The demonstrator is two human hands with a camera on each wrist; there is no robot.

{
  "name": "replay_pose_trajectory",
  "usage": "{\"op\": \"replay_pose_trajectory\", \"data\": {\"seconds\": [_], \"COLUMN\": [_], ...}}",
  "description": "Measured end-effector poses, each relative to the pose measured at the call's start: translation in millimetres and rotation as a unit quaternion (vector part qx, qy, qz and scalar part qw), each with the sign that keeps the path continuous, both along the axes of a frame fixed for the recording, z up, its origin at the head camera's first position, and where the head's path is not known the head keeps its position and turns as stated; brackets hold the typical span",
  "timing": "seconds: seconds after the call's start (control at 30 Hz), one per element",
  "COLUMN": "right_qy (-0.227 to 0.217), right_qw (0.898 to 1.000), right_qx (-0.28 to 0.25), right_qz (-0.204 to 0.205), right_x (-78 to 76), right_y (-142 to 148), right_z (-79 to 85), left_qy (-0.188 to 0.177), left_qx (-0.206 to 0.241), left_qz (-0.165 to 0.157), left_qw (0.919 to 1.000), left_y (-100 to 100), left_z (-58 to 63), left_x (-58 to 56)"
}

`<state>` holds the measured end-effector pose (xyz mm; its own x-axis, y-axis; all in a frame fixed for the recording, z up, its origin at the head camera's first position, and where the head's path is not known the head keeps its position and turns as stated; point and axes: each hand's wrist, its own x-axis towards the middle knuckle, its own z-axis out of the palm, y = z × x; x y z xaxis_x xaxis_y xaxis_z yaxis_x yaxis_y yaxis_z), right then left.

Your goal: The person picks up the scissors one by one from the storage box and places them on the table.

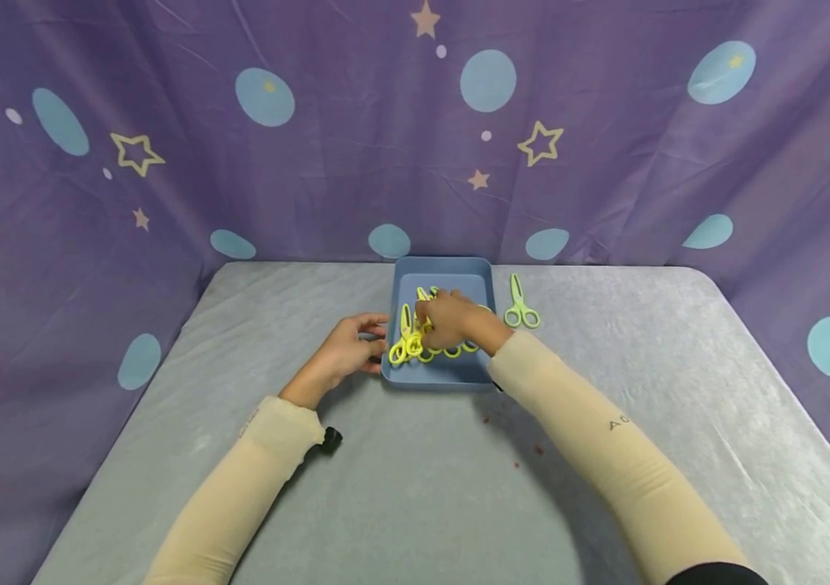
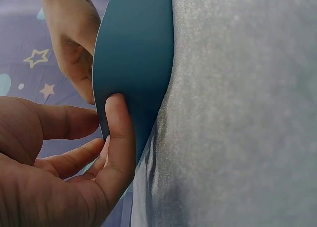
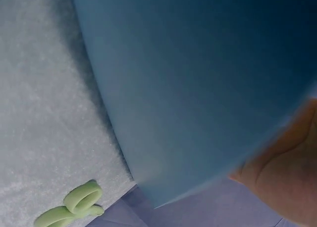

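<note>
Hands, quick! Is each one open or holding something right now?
Left hand: open, touching the blue tray from outside.
Right hand: over the yellow scissors; can't tell whether it's holding any.

The head view reached me evenly bright, with a soft shadow [image 1: 568, 487] on the table [image 1: 356, 512] beside the right sleeve [image 1: 620, 455], lower right of centre. In the right wrist view I saw the tray [image 3: 173, 88] blurred, darkening toward upper right; the left wrist view looked hazy at right.
</note>
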<state>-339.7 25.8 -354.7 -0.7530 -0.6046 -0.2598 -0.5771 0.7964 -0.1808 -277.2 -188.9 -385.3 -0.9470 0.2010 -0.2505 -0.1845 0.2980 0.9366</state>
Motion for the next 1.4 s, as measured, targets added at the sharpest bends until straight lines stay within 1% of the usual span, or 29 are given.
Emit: {"op": "replay_pose_trajectory", "data": {"seconds": [0.27,0.47,0.67,0.83,1.07,1.17,1.27,1.4], "right_qy": [0.004,-0.002,0.008,0.022,0.033,0.04,0.049,0.074], "right_qw": [0.999,0.998,0.997,0.997,0.999,0.999,0.999,0.997], "right_qx": [-0.023,-0.054,-0.062,-0.049,-0.009,0.006,0.016,0.028], "right_qz": [0.027,0.033,0.039,0.047,0.016,0.01,0.012,0.025], "right_x": [5.2,4.5,3.9,7.6,17.3,21.4,24.5,28.7], "right_y": [2,4,6,6,6,6,5,5], "right_z": [0.1,-2.8,-6.5,-5.4,-1.8,-0.9,-1.6,-2.2], "left_qy": [0.001,0.001,0.002,0.001,0.0,0.001,0.001,0.002], "left_qx": [0.0,0.007,0.005,0.005,0.008,0.005,0.004,0.004], "left_qz": [0.001,-0.002,-0.002,-0.001,-0.004,-0.004,-0.003,-0.003], "left_qw": [1.0,1.0,1.0,1.0,1.0,1.0,1.0,1.0], "left_y": [-1,-1,-2,-2,-1,0,0,0], "left_z": [-1.1,-1.7,-0.3,0.6,-0.2,-0.4,-0.6,-0.1], "left_x": [1.5,1.8,2.0,1.8,0.4,0.7,1.0,1.4]}}
